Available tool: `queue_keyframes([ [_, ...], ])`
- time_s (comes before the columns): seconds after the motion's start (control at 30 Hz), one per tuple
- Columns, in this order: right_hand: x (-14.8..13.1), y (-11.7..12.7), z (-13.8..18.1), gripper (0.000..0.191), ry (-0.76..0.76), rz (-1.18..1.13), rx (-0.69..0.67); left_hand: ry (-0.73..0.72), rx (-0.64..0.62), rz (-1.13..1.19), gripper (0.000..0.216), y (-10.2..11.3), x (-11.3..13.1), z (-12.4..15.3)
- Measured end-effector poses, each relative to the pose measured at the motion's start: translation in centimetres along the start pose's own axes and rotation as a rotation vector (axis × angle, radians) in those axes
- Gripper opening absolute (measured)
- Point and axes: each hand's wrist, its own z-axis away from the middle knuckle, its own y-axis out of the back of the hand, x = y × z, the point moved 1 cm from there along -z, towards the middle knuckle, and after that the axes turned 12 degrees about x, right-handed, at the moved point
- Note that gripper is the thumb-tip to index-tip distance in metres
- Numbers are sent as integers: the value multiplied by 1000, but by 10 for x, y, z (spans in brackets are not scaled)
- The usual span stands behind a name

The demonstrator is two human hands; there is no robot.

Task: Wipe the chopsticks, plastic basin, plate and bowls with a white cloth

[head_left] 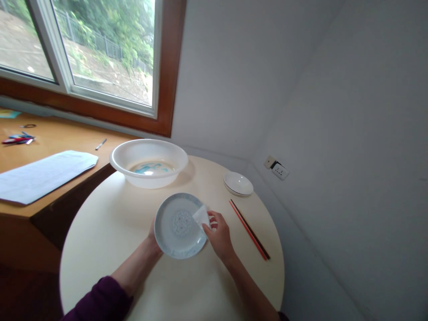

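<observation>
A pale blue patterned plate (177,225) is held tilted above the round cream table (110,232). My left hand (153,236) grips the plate from beneath at its left rim, mostly hidden by it. My right hand (219,234) pinches a small white cloth (201,216) and presses it on the plate's right inner rim.
A white plastic basin (149,162) with a little bluish water stands at the table's far side. Small white stacked dishes (238,183) and a pair of red and dark chopsticks (249,229) lie to the right. A wooden desk (53,138) with papers (43,174) adjoins on the left.
</observation>
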Motion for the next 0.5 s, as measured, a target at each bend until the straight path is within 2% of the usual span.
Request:
queue_keyframes([
  [0.1,3,-3,-4,38,-184,-110,-72,48,3,-18,40,1,-2,-2],
  [0.23,1,-4,-21,25,-239,-172,-168,104,-123,-61,42,1,-4,-3],
  [0.37,-9,-4,-46,16,-184,-98,-299,176,-192,-107,41,-6,-6,1],
  [0.5,-24,-10,-71,11,-27,23,-411,170,-184,-102,38,-14,-10,-5],
])
